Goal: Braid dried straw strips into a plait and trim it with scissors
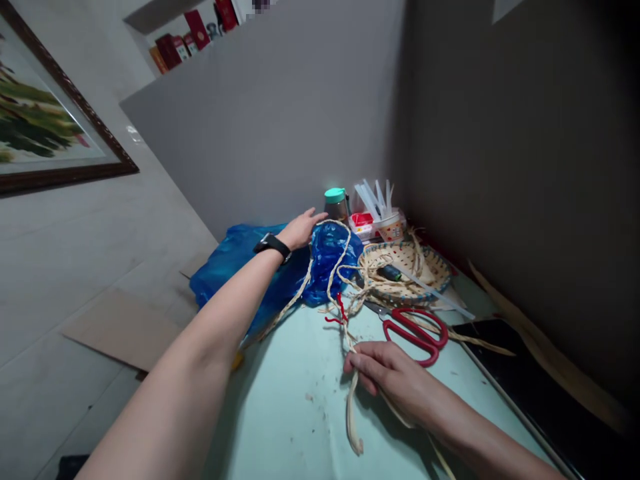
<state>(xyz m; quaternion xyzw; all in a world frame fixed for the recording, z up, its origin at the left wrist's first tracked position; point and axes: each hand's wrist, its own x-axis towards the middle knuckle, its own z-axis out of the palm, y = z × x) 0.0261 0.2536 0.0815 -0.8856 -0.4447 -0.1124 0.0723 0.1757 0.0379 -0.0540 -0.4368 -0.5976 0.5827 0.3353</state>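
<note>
My right hand (pixel 383 367), fingers closed in a pinch, grips a pale plaited straw cord (pixel 306 283) near its loose end. Below the fingers hangs a flat, unplaited strip. A short red string (pixel 341 308) is tied around the cord just above that hand. My left hand (pixel 300 229), a black watch on its wrist, reaches over a blue plastic bag (pixel 250 243) with its fingers stretched out. The cord's loop passes beside those fingertips; whether they touch it, I cannot tell. Red-handled scissors (pixel 417 333) lie just beyond my right hand.
A woven basket (pixel 435 267) holds straw cord and a dark spool (pixel 389 273). Behind stand a green-lidded jar (pixel 335 203) and a cup (pixel 391 229) of translucent sticks. A black flat panel (pixel 540 380) lies on the right of the pale green tabletop (pixel 285 400), against the grey wall.
</note>
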